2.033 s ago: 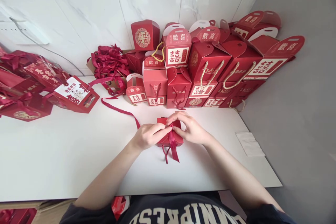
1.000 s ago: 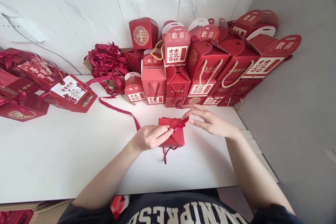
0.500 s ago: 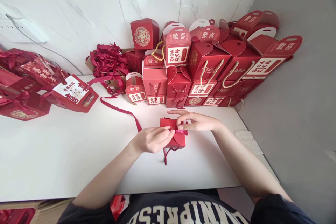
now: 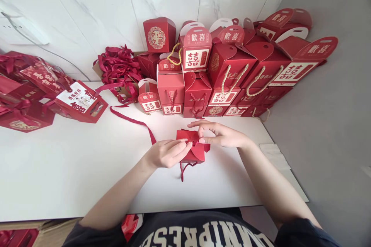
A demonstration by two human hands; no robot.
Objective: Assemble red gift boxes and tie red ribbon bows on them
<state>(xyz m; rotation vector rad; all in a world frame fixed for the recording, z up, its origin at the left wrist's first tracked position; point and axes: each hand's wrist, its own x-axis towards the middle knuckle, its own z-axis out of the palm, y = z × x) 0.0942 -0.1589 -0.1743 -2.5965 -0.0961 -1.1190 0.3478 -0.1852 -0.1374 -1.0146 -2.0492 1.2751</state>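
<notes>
Where two seconds ago a ribbon [image 4: 195,138] end hung down the near side of a small red box [image 4: 197,157], a dark red end now sticks out to the right. My right hand [image 4: 222,135], well out to the right a second ago, is back close to my left hand [image 4: 169,154], which has barely shifted. The box rests on the white table [image 4: 72,177] just in front of me. My left hand is pinched, thumb and fingers together, on the ribbon at the box's top. My right thumb and forefinger curve toward each other at the same spot, the remaining fingers loosely extended; I cannot tell whether they grip the ribbon.

My fingers hide the knotted part, and my left hand covers some of the box. A twisted red cord [image 4: 182,173] dangles at its near side, and a long loose ribbon strip [image 4: 135,122] runs behind my left wrist. Ribboned boxes [image 4: 27,117] on the far left are cut off by the picture's edge.

Across the far side stand stacked boxes [image 4: 197,40], many labelled 歡喜 on the flaps and 囍 on pale panels; one raised box [image 4: 159,34] bears 乔迁之喜 in a gold medallion. Other gold lettering is too small to read. Pale capitals on my dark shirt [image 4: 199,233] appear inverted and cut off.
</notes>
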